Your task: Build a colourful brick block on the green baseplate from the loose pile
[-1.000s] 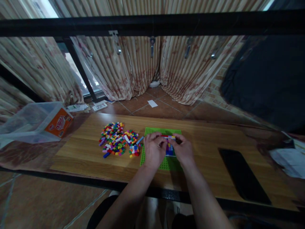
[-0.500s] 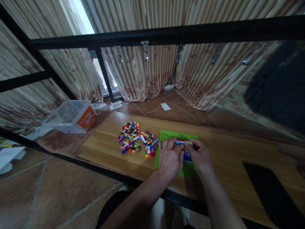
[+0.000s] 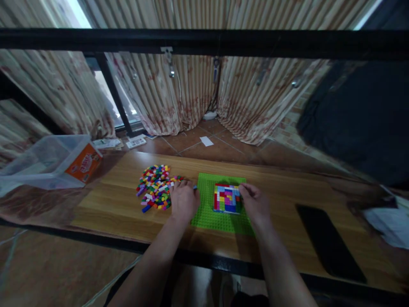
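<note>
A green studded baseplate [image 3: 204,217] lies on the wooden table. On it sits a flat, roughly square block of multicoloured toy bricks [image 3: 227,198], red along its far edge and blue at the near edge. My right hand [image 3: 255,204] is at the block's far right corner, thumb and fingertips pinched together against it. Left of the baseplate, my left hand [image 3: 184,200] reaches palm down over the right side of a pile of loose toy bricks [image 3: 156,187]. Its fingers are extended among the bricks, and their tips are partly hidden.
A clear plastic bin [image 3: 47,157] with an orange label stands at the left end. A black flat slab [image 3: 329,241] lies on the wooden table [image 3: 281,192] at right. A dark metal bar [image 3: 198,42] crosses beyond the table, before curtains [image 3: 188,94].
My left hand has left the brick block and moved left to the loose pile. The right hand stays by the block, now at its far right corner. The view has shifted right.
</note>
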A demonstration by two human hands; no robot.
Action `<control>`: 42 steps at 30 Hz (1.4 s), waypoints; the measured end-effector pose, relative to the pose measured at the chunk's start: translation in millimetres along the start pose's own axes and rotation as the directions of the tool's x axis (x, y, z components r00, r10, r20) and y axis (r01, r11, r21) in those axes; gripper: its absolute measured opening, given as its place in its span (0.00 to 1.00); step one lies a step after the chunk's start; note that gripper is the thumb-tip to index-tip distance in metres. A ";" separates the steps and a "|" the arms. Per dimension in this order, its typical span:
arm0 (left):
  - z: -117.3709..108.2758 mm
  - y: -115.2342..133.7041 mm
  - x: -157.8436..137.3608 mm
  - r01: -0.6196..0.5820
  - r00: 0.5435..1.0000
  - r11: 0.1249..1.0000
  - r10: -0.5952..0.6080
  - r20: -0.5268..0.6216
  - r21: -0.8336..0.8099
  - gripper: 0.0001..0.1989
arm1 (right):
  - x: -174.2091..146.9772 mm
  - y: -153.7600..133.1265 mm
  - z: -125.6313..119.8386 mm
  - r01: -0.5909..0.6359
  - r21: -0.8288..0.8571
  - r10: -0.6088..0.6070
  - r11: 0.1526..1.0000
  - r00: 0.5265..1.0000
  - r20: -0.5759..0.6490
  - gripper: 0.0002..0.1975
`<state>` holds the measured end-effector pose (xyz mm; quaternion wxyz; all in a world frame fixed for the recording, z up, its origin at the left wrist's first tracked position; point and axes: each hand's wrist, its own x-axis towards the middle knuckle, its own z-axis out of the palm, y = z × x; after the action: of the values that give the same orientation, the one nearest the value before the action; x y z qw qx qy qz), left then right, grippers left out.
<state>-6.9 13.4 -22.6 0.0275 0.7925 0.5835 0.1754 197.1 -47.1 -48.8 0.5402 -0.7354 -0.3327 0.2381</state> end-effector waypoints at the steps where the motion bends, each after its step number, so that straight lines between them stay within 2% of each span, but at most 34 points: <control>1: 1.1 0.6 0.3 0.000 1.000 1.000 0.000 -0.008 0.024 0.08 | 0.6 0.6 -0.5 0.010 0.005 -0.010 1.000 1.000 -0.001 0.21; 12: 0.5 0.6 2.1 -0.003 1.000 0.999 0.004 -0.014 0.048 0.10 | 0.5 1.3 -9.1 -0.007 0.072 0.011 0.997 0.999 -0.045 0.20; 17: -7.0 5.7 2.7 -0.029 0.999 0.987 0.021 -0.049 -0.155 0.10 | 2.2 -1.1 -10.1 -0.031 0.101 0.038 0.994 0.997 -0.066 0.20; 20: -9.8 12.0 -0.1 0.018 0.999 0.957 -0.026 -0.024 -0.289 0.10 | 3.4 -1.3 -10.2 -0.029 0.104 0.037 0.994 0.997 -0.073 0.20; 23: -8.8 17.6 -3.6 0.024 1.000 0.908 -0.026 0.001 -0.419 0.09 | 2.9 -2.6 -9.5 -0.015 0.108 0.023 0.994 0.997 -0.072 0.19; 26: -1.7 20.9 -5.6 0.009 1.000 0.811 -0.001 0.013 -0.585 0.08 | 1.0 -5.3 -8.6 0.013 0.070 -0.009 0.997 0.998 -0.063 0.18; 29: 9.0 23.3 -7.3 0.039 0.997 0.629 0.028 0.072 -0.777 0.06 | -0.7 -7.9 -8.3 0.056 0.032 -0.054 0.998 0.997 -0.062 0.17; 32: 16.5 26.0 -10.3 0.127 0.982 0.432 0.073 0.175 -0.893 0.08 | -1.4 -9.1 -8.1 0.072 0.009 -0.071 0.997 0.996 -0.047 0.17; 34: 18.0 27.7 -12.3 0.161 0.972 0.368 0.103 0.212 -0.916 0.09 | -1.7 -9.8 -7.6 0.076 -0.005 -0.076 0.997 0.996 -0.039 0.16; 37: 16.8 29.1 -13.5 0.161 0.969 0.372 0.117 0.219 -0.914 0.10 | -2.2 -11.2 -6.4 0.084 -0.007 -0.084 0.996 0.996 -0.038 0.16; 42: 12.6 30.4 -12.6 0.135 0.973 0.461 0.103 0.204 -0.877 0.09 | -3.0 -12.5 -5.1 0.079 -0.047 -0.081 0.996 0.996 -0.031 0.17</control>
<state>21.6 -6.0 -30.0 0.5031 0.6717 0.4076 0.3600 195.8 -50.2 -35.3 0.5379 -0.7374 -0.3583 0.1964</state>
